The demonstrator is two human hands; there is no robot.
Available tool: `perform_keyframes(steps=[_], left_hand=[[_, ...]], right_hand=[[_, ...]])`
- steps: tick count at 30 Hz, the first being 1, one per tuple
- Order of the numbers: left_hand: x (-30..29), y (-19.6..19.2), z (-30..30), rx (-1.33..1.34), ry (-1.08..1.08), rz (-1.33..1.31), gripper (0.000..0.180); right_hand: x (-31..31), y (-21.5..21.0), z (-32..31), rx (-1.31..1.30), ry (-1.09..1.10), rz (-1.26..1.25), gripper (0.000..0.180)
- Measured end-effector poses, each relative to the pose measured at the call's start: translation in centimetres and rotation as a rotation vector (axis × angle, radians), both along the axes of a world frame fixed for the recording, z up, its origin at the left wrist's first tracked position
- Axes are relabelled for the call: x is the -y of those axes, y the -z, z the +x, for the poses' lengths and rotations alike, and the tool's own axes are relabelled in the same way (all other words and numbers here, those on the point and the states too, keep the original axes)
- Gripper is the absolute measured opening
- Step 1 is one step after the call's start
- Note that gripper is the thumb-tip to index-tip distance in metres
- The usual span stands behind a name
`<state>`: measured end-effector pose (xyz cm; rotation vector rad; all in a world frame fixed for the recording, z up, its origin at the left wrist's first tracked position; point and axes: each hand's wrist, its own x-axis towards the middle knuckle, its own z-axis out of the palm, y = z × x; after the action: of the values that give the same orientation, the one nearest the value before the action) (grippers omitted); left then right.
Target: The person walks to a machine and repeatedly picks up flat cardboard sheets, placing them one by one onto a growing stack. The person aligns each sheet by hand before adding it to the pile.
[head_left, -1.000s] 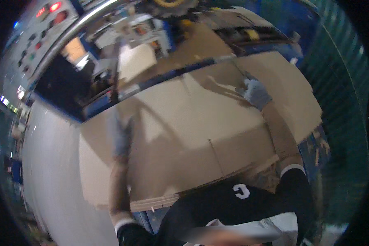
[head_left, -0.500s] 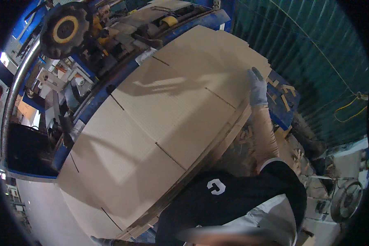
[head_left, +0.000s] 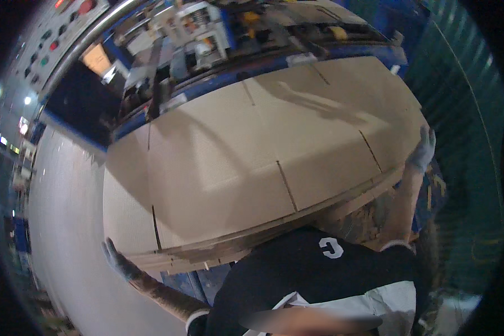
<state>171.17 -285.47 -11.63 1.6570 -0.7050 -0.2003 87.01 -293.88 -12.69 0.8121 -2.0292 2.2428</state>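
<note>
A stack of slotted flat cardboard sheets (head_left: 229, 151) lies across the middle, with dark slots cut in from its long edges. My left hand (head_left: 120, 262), in a grey glove, is against the near left corner of the stack with its fingers stretched out. At the right end, my right hand (head_left: 423, 150), also gloved in grey, lies flat along the edge of the sheets, fingers extended. Neither hand is closed round anything. Shadows fall over the top sheet, and the stack's far side meets a blue machine edge (head_left: 207, 84).
Beyond the stack is a machine with metal parts (head_left: 201, 33), and a control panel with buttons (head_left: 53, 45) stands at far left. Cardboard scraps (head_left: 364, 218) lie below the right end. A green corrugated wall (head_left: 465, 123) rises at right; grey floor (head_left: 61, 213) shows at left.
My view has turned left, so the stack lies more level in it. My left hand has come fully into view at the near left corner; my right hand stays at the right end.
</note>
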Motion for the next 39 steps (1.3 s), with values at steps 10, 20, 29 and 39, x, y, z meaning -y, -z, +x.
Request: perform_keyframes(steps=[10, 20, 29, 39], left_hand=[[1.5, -14.4, 0.4, 0.108, 0.392, -0.581, 0.065], [3.5, -6.8, -0.1, -0.165, 0.445, -0.316, 0.038], [-1.2, -4.7, -19.7, 0.534, 0.563, -0.132, 0.045], [5.1, -0.5, -27.6, 1.220, 1.256, -0.027, 0.046]], right_hand=[[-0.4, 1.7, 0.8, 0.303, 0.060, -0.317, 0.048], [-0.1, -5.1, -2.0, 0.329, -0.620, -0.373, 0.040], [-7.6, -5.6, 17.5, -1.062, -0.659, 0.067, 0.029], [-3.6, -2.3, 19.3, -1.449, -1.143, 0.320, 0.035]])
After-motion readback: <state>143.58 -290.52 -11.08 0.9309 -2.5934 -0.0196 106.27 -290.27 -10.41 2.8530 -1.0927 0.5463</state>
